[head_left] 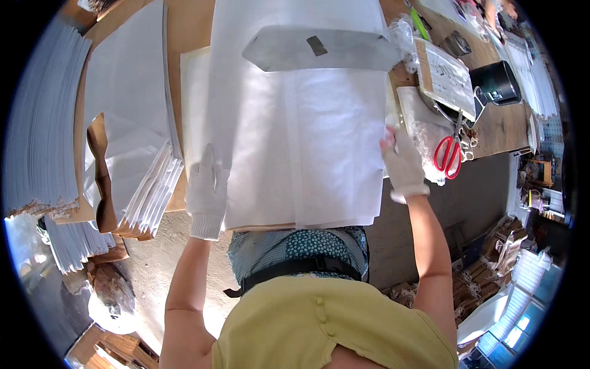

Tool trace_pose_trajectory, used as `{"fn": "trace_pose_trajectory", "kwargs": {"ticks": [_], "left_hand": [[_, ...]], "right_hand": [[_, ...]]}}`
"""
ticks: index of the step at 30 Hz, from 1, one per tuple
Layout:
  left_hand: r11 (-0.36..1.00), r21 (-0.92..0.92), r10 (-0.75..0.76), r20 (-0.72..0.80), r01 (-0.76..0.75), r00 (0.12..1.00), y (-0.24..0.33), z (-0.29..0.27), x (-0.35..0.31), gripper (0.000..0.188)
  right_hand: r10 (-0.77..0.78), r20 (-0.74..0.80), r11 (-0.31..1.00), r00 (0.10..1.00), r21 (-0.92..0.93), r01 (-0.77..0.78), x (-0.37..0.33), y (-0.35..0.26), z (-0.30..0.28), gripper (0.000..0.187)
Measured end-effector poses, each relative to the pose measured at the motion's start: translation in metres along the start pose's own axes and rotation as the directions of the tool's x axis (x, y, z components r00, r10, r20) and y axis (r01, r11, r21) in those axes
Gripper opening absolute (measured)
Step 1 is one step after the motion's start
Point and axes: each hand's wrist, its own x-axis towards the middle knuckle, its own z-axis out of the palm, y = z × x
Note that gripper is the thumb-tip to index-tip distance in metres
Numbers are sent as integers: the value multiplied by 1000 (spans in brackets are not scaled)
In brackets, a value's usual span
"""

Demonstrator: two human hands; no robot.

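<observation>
White paper sheets (335, 135) lie stacked in front of me, reaching to the table's near edge. Across their upper part rests a long grey plate (283, 49) with pointed ends and a small dark patch in the middle. My left hand (207, 190), in a white knitted glove, lies flat with fingers stretched out along the left edge of the stack. At the right edge is my right hand (404, 163), also gloved, its fingertips bare and beside the paper. Its fingers look slightly bent and apart, with nothing visible in them.
Tall stacks of folded white paper (43, 117) and a pile of white paper bags (132, 92) with brown edges stand left. Right of my right hand are red-handled scissors (447, 157), clear plastic wrap (424, 129), a pad (445, 77) and a black cylindrical container (496, 83).
</observation>
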Motion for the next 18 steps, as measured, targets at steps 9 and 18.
{"fn": "trace_pose_trajectory", "kwargs": {"ticks": [9,18], "left_hand": [[785,191,618,-175,-589,767,-1,-3,5,25],[667,-162,741,41,-727,671,-57,-26,34,25]], "right_hand": [[96,94,985,991,133,-108,-92,-26,-21,41],[-747,144,632,649,-150,761,-29,26,-9,19]]}}
